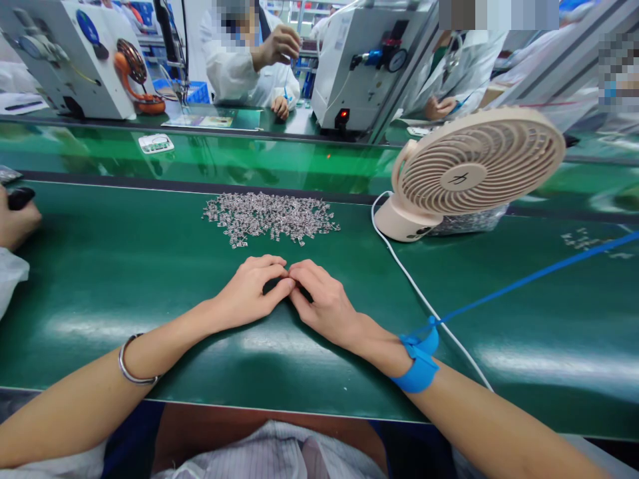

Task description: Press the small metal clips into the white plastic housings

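My left hand and my right hand meet over the green work surface, fingertips touching. Both have their fingers curled and pressed together; whatever lies between the tips is hidden or too small to make out. Just beyond them is a spread pile of small shiny metal parts. A silver bangle circles my left wrist. Round my right wrist goes a blue strap, from which a blue cord runs off to the right.
A beige fan stands right of the pile, its white cable crossing the surface. Behind it lies a clear bag. At the left edge a co-worker's hand holds something dark. Across the green belt, people work beside white machines.
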Demonstrator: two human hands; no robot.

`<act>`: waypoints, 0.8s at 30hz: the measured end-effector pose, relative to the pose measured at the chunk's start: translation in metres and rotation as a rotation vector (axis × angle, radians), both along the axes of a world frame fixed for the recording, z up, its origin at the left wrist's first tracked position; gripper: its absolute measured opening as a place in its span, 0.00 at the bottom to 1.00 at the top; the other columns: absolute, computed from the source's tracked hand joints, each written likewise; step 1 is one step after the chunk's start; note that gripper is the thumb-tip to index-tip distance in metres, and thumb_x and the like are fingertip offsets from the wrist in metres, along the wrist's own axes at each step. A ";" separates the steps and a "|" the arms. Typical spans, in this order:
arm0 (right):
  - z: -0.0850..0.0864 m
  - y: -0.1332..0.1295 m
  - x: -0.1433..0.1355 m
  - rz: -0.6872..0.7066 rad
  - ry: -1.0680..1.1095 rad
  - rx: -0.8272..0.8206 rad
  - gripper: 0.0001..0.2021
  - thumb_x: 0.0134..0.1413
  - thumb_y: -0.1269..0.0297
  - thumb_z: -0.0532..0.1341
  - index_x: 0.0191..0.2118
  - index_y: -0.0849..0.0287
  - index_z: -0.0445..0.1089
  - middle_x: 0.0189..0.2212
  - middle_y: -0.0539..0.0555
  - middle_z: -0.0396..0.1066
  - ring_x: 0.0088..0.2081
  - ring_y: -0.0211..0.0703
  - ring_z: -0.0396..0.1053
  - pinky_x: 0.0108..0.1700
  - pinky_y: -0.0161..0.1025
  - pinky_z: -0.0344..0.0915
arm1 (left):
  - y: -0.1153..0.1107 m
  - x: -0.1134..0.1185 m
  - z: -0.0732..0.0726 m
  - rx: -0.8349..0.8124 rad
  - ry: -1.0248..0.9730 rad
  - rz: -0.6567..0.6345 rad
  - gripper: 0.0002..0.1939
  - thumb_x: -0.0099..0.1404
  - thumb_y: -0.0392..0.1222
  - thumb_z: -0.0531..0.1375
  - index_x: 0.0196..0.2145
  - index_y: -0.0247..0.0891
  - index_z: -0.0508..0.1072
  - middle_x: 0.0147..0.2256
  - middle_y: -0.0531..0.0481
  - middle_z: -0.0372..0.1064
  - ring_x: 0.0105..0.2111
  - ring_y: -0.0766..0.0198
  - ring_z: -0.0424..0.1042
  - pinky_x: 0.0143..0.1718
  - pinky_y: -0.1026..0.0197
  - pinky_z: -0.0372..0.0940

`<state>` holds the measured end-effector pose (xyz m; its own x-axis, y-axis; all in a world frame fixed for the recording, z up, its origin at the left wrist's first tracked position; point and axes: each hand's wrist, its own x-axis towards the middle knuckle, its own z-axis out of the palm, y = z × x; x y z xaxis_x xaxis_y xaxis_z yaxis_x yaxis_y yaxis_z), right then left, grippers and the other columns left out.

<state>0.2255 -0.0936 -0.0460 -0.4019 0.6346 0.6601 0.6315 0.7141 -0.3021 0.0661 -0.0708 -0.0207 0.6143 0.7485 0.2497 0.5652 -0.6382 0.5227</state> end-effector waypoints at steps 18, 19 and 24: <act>-0.001 0.001 0.000 0.013 -0.018 -0.043 0.07 0.55 0.76 0.49 0.33 0.63 0.63 0.28 0.57 0.67 0.31 0.41 0.64 0.32 0.39 0.65 | -0.001 0.000 0.000 0.000 -0.003 -0.004 0.12 0.65 0.42 0.50 0.34 0.37 0.72 0.42 0.47 0.71 0.45 0.60 0.68 0.46 0.56 0.61; -0.001 0.001 0.000 0.013 -0.016 -0.040 0.07 0.55 0.76 0.49 0.33 0.63 0.63 0.28 0.57 0.66 0.31 0.42 0.64 0.32 0.39 0.65 | -0.001 0.000 0.001 0.000 -0.004 -0.001 0.12 0.65 0.42 0.50 0.34 0.37 0.72 0.42 0.47 0.71 0.44 0.59 0.68 0.46 0.56 0.61; 0.001 0.000 0.000 0.008 -0.007 -0.042 0.07 0.55 0.76 0.49 0.34 0.62 0.62 0.29 0.56 0.66 0.32 0.41 0.64 0.33 0.38 0.65 | -0.001 -0.001 0.001 -0.002 -0.005 0.005 0.13 0.64 0.42 0.50 0.33 0.37 0.72 0.41 0.47 0.71 0.43 0.59 0.68 0.45 0.55 0.62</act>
